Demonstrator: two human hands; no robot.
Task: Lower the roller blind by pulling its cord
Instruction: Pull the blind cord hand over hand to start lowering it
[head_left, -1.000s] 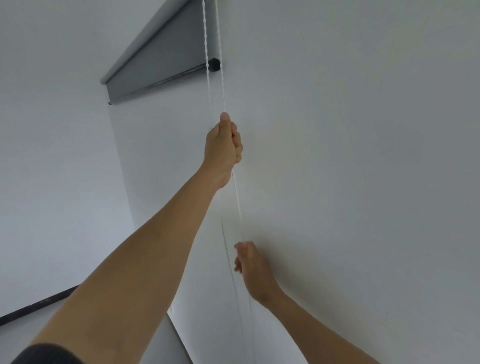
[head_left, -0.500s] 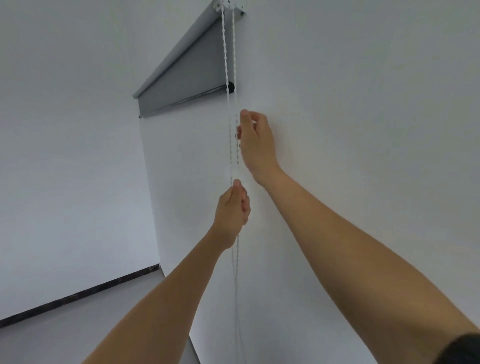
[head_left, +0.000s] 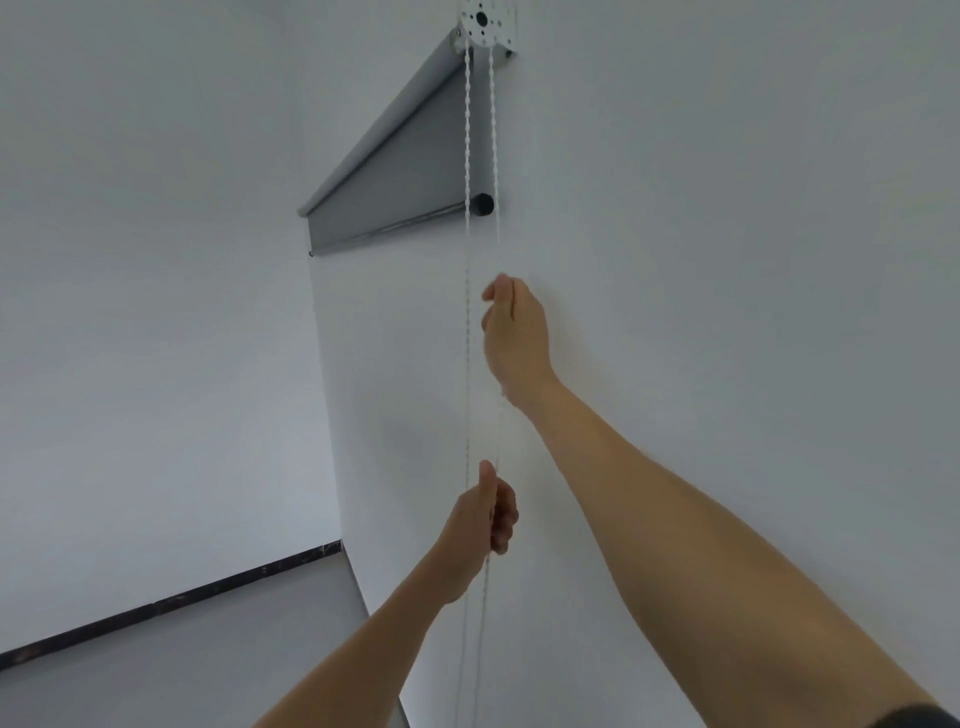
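A grey roller blind (head_left: 395, 176) hangs from a white bracket (head_left: 485, 23) at the top of the white wall, only partly unrolled, its bottom bar ending in a black cap (head_left: 483, 204). A white beaded cord (head_left: 467, 130) drops from the bracket in two strands. My right hand (head_left: 514, 332) is raised just below the blind, fingers closed around the right strand. My left hand (head_left: 485, 514) sits lower, fist closed on the same strand, thumb pointing up. The left strand hangs free beside both hands.
White walls meet in a corner (head_left: 317, 364) left of the blind. A dark skirting board (head_left: 171, 603) runs along the grey floor (head_left: 182, 665) at the lower left. The wall to the right of the cord is bare.
My left hand has gone down with the cord from high to low. My right hand rose from below to above it and closed on the cord. The view tilted upward.
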